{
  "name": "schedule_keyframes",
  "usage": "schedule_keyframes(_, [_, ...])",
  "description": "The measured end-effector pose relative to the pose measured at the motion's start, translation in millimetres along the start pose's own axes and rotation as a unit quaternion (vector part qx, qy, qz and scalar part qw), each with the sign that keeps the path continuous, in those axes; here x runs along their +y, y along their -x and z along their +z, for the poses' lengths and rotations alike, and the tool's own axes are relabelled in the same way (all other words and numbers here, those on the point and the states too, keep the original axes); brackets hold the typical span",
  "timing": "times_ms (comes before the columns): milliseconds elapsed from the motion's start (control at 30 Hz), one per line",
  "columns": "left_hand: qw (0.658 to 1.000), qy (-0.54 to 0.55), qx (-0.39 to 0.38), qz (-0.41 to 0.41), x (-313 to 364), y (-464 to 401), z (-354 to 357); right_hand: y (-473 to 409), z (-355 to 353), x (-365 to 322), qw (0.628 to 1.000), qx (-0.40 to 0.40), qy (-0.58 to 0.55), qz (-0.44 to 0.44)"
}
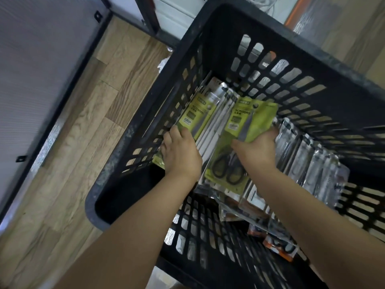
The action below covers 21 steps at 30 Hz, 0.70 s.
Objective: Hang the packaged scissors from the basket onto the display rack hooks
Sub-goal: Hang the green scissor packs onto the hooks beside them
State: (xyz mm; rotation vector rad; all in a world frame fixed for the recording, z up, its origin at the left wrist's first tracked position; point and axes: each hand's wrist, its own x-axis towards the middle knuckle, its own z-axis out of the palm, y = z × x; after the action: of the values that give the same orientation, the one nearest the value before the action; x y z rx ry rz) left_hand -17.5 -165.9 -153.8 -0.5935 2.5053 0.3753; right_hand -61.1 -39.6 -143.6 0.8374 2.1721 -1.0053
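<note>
A black plastic basket (133, 130) stands on the floor, filled with packaged scissors on green cards. Both my arms reach down into it. My left hand (180, 152) grips the lower end of a green scissors pack (198, 113) leaning on the basket's left wall. My right hand (257, 148) holds another green scissors pack (239, 130), thumb on its front, fingers behind its right edge. The black scissor handles (228, 168) show through the pack below my right wrist. No display rack hooks are in view.
Several clear-wrapped packs (312, 163) stand in rows at the basket's right, and orange-labelled ones (279, 247) lie near its front. Wood-pattern floor (87, 122) lies to the left, bordered by a grey panel with a dark frame (60, 88). A dark metal post (150, 15) stands behind.
</note>
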Motion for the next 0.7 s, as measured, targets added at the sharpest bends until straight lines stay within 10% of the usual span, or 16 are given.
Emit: schedule_keyframes(700, [0.982, 0.062, -0.049, -0.174, 31, -26, -2, -7, -10, 5, 0.998, -0.057, -0.030, 0.006])
